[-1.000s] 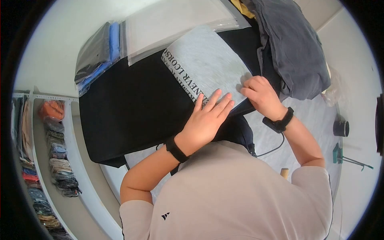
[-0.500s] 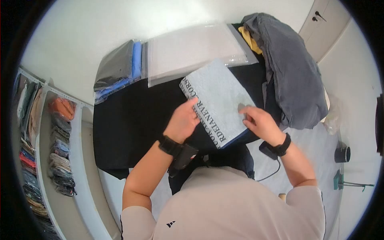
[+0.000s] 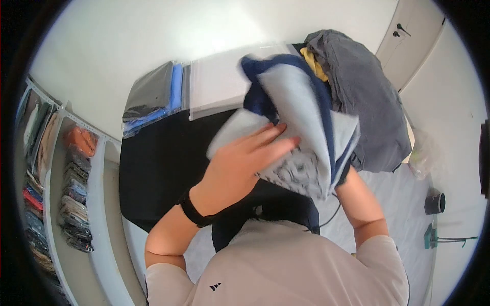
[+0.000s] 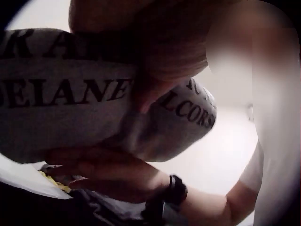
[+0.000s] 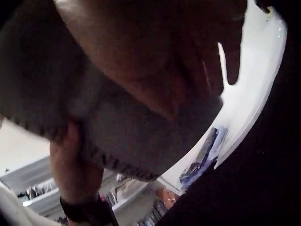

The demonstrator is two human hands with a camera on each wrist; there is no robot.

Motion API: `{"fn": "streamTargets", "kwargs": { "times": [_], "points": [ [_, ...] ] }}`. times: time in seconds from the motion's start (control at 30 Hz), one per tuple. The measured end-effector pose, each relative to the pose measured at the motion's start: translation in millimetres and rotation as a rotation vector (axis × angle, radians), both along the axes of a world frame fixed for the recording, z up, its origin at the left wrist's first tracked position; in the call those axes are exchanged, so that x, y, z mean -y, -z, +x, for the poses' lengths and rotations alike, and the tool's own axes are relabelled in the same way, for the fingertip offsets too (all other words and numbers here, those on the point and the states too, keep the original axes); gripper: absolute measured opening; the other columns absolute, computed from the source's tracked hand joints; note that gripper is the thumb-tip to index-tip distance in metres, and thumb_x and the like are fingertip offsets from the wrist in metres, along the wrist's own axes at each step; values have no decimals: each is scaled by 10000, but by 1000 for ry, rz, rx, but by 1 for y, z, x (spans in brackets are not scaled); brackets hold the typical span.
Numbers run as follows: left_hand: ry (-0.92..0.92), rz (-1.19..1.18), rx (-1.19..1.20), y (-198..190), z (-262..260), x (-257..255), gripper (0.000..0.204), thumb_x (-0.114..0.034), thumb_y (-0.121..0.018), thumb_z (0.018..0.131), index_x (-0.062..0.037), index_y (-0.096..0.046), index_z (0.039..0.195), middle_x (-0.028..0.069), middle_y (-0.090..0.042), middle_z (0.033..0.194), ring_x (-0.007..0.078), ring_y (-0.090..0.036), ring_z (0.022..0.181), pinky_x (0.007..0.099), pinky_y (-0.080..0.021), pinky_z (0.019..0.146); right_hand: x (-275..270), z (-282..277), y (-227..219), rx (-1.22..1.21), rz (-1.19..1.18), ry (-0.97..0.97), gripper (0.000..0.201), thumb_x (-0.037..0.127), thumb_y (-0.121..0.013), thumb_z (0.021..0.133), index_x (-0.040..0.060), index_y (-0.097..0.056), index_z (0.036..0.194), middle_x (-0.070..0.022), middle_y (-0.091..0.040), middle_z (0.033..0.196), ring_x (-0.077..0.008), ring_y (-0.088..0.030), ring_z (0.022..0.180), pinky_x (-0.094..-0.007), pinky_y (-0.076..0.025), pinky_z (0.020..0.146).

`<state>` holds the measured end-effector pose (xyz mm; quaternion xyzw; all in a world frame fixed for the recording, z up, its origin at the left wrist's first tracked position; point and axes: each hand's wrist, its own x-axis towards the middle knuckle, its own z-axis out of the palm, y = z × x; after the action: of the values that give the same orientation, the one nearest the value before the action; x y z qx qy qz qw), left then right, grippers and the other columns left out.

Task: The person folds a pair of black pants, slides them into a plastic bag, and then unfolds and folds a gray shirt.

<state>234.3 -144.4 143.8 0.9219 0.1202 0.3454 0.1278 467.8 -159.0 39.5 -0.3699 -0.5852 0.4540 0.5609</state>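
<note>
A pale grey garment (image 3: 296, 92) with black lettering and navy parts is lifted over the black table, bunched and blurred. My left hand (image 3: 240, 158) grips its near left side, fingers spread over the cloth; in the left wrist view its thumb presses into the lettered face. Most of my right hand is hidden behind the garment in the head view. From the left wrist camera, my right hand (image 4: 113, 174) shows along the lower edge with long fingers. The right wrist view is dark, with my right hand holding the cloth from above.
Clear plastic bags (image 3: 214, 86) lie at the back of the black-covered table (image 3: 158, 168). Left of them is a bagged dark and blue garment (image 3: 150, 92). A heap of dark grey clothing (image 3: 357, 97) covers the right end. Shelves of bagged clothes (image 3: 76, 204) stand at left.
The garment lay flat and neatly folded on the table; now it is raised and partly unfolded, showing navy cloth. My left hand moved onto it, and my right hand went behind it.
</note>
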Motion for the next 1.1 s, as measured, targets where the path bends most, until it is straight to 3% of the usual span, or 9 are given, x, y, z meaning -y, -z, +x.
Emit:
{"fn": "streamTargets", "kwargs": {
  "times": [0.13, 0.2, 0.33, 0.43, 0.53, 0.6, 0.87, 1.0, 1.1],
  "points": [
    [17, 146, -372, 39, -20, -1, 518, 36, -545, 754, -119, -523, 1248, 130, -504, 1293, 325, -455, 1218, 403, -397, 985, -9, 41, 6, 693, 190, -175, 364, 119, -599, 838, 5, -551, 1181, -169, -578, 1175, -243, -532, 1119, -363, -388, 981],
    [-5, 68, -495, 69, -34, 6, 497, 12, -581, 755, -107, -529, 1235, 132, -474, 1316, 328, -393, 1265, 415, -363, 1017, 4, 41, -11, 815, -180, 155, 246, 14, -539, 835, -10, -603, 1071, -117, -658, 1014, -219, -614, 964, -314, -462, 872],
    [71, -243, -437, 95, -53, 5, 396, -23, -631, 766, -73, -571, 1155, 131, -483, 1304, 326, -403, 1259, 434, -365, 1005, 29, 46, -13, 657, -138, 491, 241, 5, -492, 863, -8, -599, 1079, -124, -640, 1035, -229, -595, 1004, -324, -452, 886],
    [69, -276, -291, 89, -48, 4, 395, -46, -654, 738, -74, -585, 1126, 135, -488, 1297, 325, -421, 1241, 438, -369, 1000, 42, 14, -35, 858, 341, 340, 294, 70, -489, 869, 63, -581, 1148, -120, -568, 1206, -296, -495, 1168, -387, -362, 987],
    [17, -185, -303, 89, -27, 22, 453, -70, -681, 701, -83, -581, 1143, 128, -487, 1297, 340, -416, 1237, 449, -365, 994, 54, -6, -23, 1257, 387, -41, 440, 285, -568, 854, 179, -511, 1277, -80, -441, 1372, -268, -380, 1290, -512, -231, 1061],
    [-30, -166, -306, 106, -18, 33, 527, -109, -712, 664, -112, -576, 1174, 116, -483, 1300, 346, -409, 1231, 479, -347, 985, 61, -11, 8, 1275, 262, -60, 485, 316, -584, 845, 188, -490, 1303, -77, -431, 1380, -265, -374, 1292, -516, -231, 1060],
    [-343, 4, -165, 151, 4, 49, 534, -89, -644, 689, -154, -562, 1212, 84, -508, 1274, 312, -431, 1197, 484, -303, 974, 67, -3, 1, 1231, 249, -112, 665, 353, -687, 748, 168, -443, 1338, -101, -400, 1396, -278, -367, 1295, -516, -229, 1067],
    [-324, -218, -135, 133, -2, 47, 560, -18, -596, 670, -131, -568, 1218, 76, -529, 1275, 289, -446, 1206, 459, -300, 993, 67, -8, 5, 1207, 318, -43, 734, 139, -774, 603, 133, -484, 1277, -100, -431, 1368, -266, -398, 1278, -493, -243, 1068],
    [-285, -266, -27, 128, -12, 40, 484, -23, -534, 712, -86, -580, 1190, 92, -575, 1218, 289, -497, 1166, 434, -338, 972, 53, -14, -6, 1189, 556, 140, 554, 20, -682, 566, 90, -556, 1100, -84, -511, 1291, -262, -439, 1247, -479, -268, 1049]
  ]
}}
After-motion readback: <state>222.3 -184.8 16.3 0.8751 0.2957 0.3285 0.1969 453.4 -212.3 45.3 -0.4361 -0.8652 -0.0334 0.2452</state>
